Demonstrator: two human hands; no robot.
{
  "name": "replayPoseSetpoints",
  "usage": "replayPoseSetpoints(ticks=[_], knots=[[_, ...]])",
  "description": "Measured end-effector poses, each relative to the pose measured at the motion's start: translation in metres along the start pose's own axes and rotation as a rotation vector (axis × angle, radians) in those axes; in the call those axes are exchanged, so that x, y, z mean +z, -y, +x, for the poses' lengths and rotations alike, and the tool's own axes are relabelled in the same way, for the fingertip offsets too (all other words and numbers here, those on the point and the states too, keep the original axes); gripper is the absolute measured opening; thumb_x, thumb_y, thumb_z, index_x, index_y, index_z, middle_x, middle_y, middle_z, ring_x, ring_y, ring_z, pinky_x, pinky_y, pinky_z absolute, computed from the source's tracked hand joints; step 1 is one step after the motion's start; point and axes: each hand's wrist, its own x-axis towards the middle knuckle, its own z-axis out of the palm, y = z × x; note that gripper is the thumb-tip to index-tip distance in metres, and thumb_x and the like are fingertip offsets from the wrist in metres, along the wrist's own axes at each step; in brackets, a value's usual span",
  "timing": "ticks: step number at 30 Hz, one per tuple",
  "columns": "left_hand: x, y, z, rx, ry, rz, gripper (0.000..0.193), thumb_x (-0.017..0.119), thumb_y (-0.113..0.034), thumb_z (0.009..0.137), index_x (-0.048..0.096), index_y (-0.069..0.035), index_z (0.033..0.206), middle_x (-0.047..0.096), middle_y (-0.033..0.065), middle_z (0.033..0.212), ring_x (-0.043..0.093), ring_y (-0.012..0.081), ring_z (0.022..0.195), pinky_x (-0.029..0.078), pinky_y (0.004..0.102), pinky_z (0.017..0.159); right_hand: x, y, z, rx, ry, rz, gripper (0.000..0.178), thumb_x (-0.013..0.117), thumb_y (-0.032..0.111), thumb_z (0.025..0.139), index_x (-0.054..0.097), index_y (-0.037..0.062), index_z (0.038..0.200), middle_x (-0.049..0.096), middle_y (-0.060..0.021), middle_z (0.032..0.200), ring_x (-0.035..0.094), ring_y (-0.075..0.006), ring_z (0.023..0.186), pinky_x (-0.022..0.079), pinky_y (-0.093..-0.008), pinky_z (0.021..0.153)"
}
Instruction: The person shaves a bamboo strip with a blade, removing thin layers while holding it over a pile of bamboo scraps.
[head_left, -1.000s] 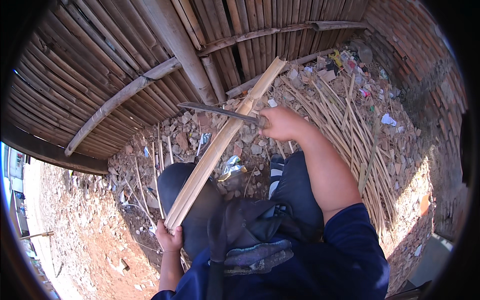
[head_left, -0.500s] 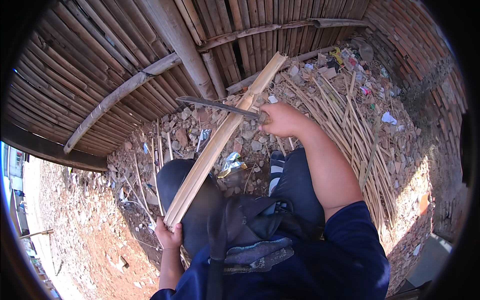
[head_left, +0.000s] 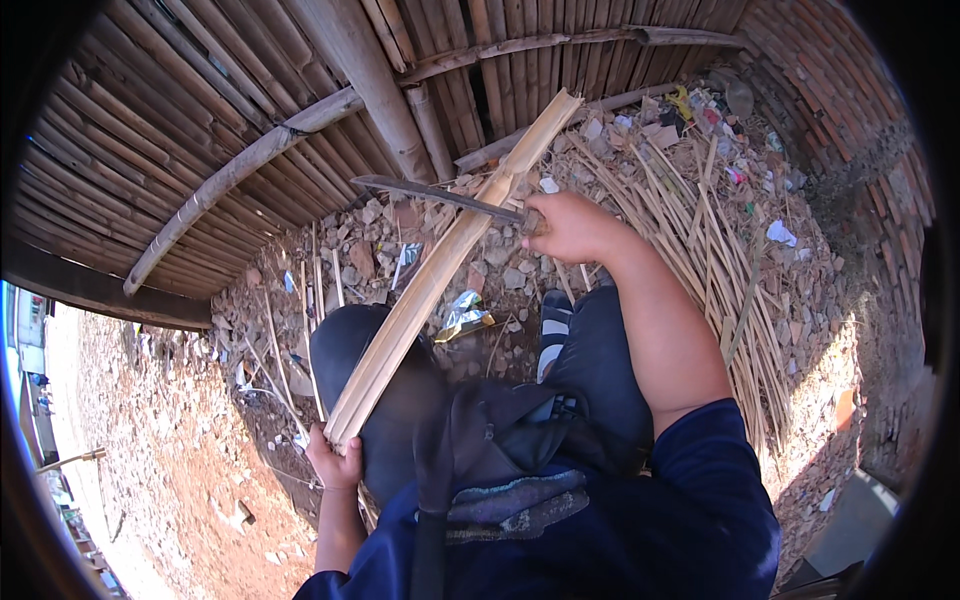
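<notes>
A long split piece of bamboo (head_left: 425,285) slants across my left knee, its pale hollow side facing up. My left hand (head_left: 334,458) grips its near end, thumb on the edge. In my right hand (head_left: 568,228) is the handle of a machete (head_left: 440,194), fingers wrapped round it. The dark blade points left and lies across the bamboo beyond the middle, near a node. Whether the edge is sunk into the bamboo I cannot tell.
Many thin bamboo strips (head_left: 715,270) lie in a pile at the right on rubble. A slatted bamboo wall (head_left: 190,150) with poles rises ahead and left; a brick wall (head_left: 840,100) stands at the right. A shiny wrapper (head_left: 465,317) lies between my legs.
The bamboo, the machete and both hands keep nearly the same places. The view has shifted slightly, and the bamboo's far end sits a little higher in it.
</notes>
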Motion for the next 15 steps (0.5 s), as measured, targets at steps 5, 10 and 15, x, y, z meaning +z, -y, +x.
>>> replayPoseSetpoints(ticks=[5,10,15], knots=[[0.0015,0.0022,-0.0007,0.014,-0.015,0.010,0.073,0.067,-0.065,0.078,0.055,0.005,0.094,0.061,0.0190,0.072,0.063,0.0367,0.067,0.049,0.0410,0.062,0.0025,-0.0015,0.0006,-0.030,-0.033,0.010,0.054,0.077,0.031,0.078,0.061,-0.0003,0.119,0.067,-0.0241,0.098,0.064,-0.0397,0.096,0.050,-0.0443,0.084],[0.0008,0.0022,-0.0001,0.006,-0.013,0.018,0.074,0.066,-0.067,0.077,0.055,0.004,0.093,0.060,0.0188,0.071,0.063,0.0365,0.066,0.048,0.0410,0.061,0.0013,-0.0002,-0.0004,-0.014,-0.035,-0.012,0.050,0.077,0.029,0.077,0.063,0.0008,0.116,0.068,-0.0229,0.092,0.066,-0.0389,0.090,0.051,-0.0443,0.080],[0.0016,0.0042,-0.0002,-0.006,-0.008,0.002,0.076,0.065,-0.070,0.076,0.055,0.004,0.092,0.060,0.0185,0.071,0.063,0.0347,0.066,0.049,0.0401,0.061,-0.0031,0.0048,-0.0020,0.006,-0.031,0.005,0.048,0.076,0.027,0.077,0.064,0.0011,0.115,0.068,-0.0231,0.094,0.066,-0.0389,0.092,0.051,-0.0442,0.080]])
